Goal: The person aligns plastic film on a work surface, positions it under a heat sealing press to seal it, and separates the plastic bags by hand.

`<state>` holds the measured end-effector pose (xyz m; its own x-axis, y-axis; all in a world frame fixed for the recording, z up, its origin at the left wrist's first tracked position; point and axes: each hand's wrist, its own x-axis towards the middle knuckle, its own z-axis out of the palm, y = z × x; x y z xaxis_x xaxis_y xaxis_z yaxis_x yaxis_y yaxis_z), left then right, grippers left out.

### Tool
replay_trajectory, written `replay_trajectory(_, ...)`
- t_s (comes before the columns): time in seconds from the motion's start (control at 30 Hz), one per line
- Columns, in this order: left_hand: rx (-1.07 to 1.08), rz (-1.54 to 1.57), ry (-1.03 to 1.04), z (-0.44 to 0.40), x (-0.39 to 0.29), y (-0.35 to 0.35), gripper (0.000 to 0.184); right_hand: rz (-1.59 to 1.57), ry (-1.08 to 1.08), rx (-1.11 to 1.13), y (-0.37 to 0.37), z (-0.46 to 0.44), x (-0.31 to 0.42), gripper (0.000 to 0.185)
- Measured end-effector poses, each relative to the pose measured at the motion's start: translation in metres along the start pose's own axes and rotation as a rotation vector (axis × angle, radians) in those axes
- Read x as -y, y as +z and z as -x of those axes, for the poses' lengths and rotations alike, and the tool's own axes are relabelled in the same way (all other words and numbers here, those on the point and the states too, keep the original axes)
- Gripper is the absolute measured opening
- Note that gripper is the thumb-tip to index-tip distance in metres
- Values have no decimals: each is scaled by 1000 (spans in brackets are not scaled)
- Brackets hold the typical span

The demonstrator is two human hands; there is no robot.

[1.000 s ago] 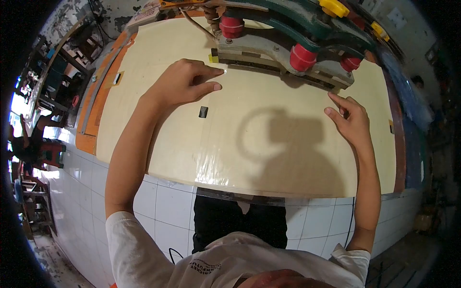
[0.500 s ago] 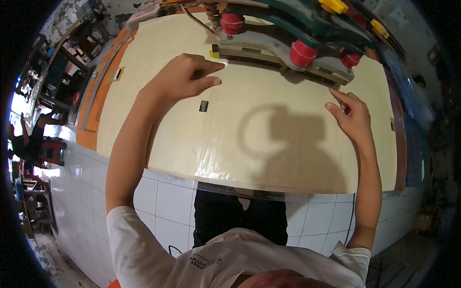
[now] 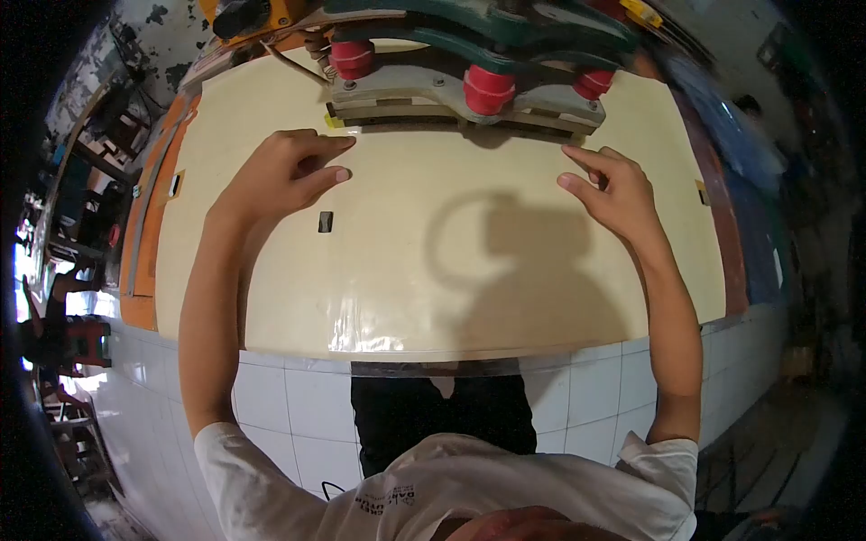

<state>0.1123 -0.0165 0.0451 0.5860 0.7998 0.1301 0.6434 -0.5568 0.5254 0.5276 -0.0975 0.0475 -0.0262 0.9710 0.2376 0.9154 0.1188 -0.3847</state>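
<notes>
A heat-press-like machine (image 3: 442,90) with a grey metal plate, red knobs and a green frame stands at the back of a cream-coloured board (image 3: 433,298). My left hand (image 3: 289,171) is at the plate's left end, index finger and thumb stretched out and apart, with nothing between them. Near the plate's right end is my right hand (image 3: 613,185), its index finger and thumb likewise apart and nothing held. A small dark rectangular piece (image 3: 326,222) lies on the board below my left hand. A yellow tab (image 3: 333,119) shows at the plate's left corner.
An orange strip with a metal ruler (image 3: 153,216) runs along the left side. Crumpled blue plastic (image 3: 740,162) lies to the right. At the far left a person sits by a red and green stool (image 3: 87,340). Transparent film hangs at the board's front edge.
The view has swung, so the machine and board appear further left. Both hands keep nearly the same pose beside the plate's two ends.
</notes>
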Motion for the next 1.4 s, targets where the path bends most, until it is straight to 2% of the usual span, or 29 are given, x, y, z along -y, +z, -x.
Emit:
replay_trajectory(0.17,-2,-35,48,-1,-1,0,45,15,14,12,0,0,1,44)
replay_trajectory(0.7,13,-61,14,1,0,-2,46,73,-17,22,0,-1,-4,48)
replay_trajectory(0.9,35,-102,54,6,4,-10,42,39,-81,-33,2,-1,-9,39)
replay_trajectory(0.97,38,41,-48,7,-4,-13,32,-205,-125,-108,9,-4,-22,26)
replay_trajectory(1.0,36,39,-45,7,-5,-13,32,-204,-126,-113,7,-3,-20,26)
replay_trajectory(1.07,-86,94,-73,7,-3,-8,19,-249,-69,-98,1,-2,-12,19)
replay_trajectory(1.2,-87,158,-96,5,18,-7,20,-13,-10,-152,-13,0,-8,23)
replay_trajectory(1.27,-114,30,-111,6,16,-11,25,-156,-210,-528,-17,2,-16,26)
replay_trajectory(1.3,-117,29,-109,7,22,-11,25,-155,-212,-531,-21,2,-19,26)
replay_trajectory(1.37,-176,200,-105,7,39,-5,24,-238,-274,-865,-34,3,-24,25)
replay_trajectory(1.4,-181,197,-101,8,38,-4,24,-238,-278,-870,-43,6,-28,25)
